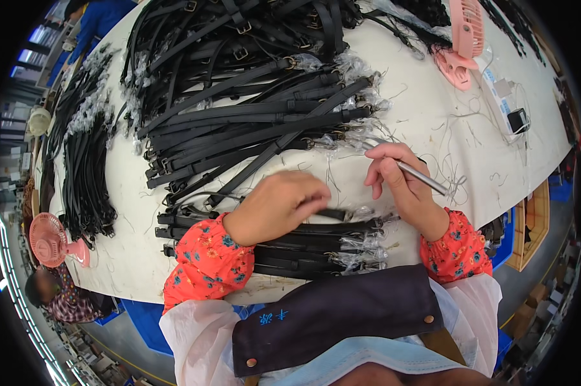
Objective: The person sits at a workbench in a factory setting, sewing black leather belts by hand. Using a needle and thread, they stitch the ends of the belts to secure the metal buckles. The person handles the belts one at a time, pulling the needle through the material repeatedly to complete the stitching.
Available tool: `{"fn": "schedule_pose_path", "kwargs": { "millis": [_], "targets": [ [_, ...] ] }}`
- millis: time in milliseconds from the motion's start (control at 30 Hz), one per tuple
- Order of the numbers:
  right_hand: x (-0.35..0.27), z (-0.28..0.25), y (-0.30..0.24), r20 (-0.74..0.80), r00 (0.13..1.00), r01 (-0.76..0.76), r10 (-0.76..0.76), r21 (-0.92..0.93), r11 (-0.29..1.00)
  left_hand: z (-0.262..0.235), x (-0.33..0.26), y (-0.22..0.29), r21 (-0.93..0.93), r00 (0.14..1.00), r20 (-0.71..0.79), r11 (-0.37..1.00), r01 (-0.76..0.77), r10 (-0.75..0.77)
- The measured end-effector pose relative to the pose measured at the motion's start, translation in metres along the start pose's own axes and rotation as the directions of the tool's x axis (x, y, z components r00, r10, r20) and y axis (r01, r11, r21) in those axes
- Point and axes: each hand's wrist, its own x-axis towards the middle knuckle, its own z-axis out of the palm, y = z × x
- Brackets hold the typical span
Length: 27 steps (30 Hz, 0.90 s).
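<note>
My right hand (406,186) is closed around a slim silver pen-shaped tool (425,177), its narrow tip towards the strap pile. To its left, my left hand (281,202) is curled with fingertips together, slightly blurred. A black strap (334,213) shows just below those fingertips; whether they grip it I cannot tell. Beneath and nearer me lies a small row of black straps (297,248) with clear plastic wrap at their right ends. Beyond both hands spreads a large pile of black buckled straps (239,122), with wrapped buckles at several ends.
Another strap bundle (88,174) lies at the left of the white table (412,96). A pink fan (49,240) stands at the left edge, another pink fan (465,38) at the far right. Beside that is a white power strip (499,103). Loose threads litter the right. A person (62,296) sits at left.
</note>
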Motion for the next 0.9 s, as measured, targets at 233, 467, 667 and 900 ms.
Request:
{"fn": "schedule_pose_path", "kwargs": {
  "millis": [233, 467, 667, 900],
  "targets": [
    [0.021, -0.008, 0.009, -0.093, 0.912, 0.241, -0.399, -0.668, 0.704, -0.003, 0.009, -0.014, 0.48, 0.924, -0.362, 0.875, 0.07, 0.125],
    [0.025, -0.014, 0.016, 0.056, 0.938, 0.25, -0.343, -0.794, 0.554, -0.001, 0.007, -0.018, 0.425, 0.952, -0.278, 0.905, 0.003, 0.127],
    [0.022, -0.013, 0.015, 0.06, 0.874, 0.367, -0.483, -0.733, 0.573, -0.014, -0.002, -0.011, 0.329, 0.987, -0.16, 0.944, 0.039, 0.015],
    [0.017, -0.005, 0.01, 0.322, 0.868, 0.496, -0.379, -0.598, 0.629, -0.026, -0.021, -0.007, 0.379, 0.992, -0.068, 0.916, 0.128, -0.111]
  ]
}}
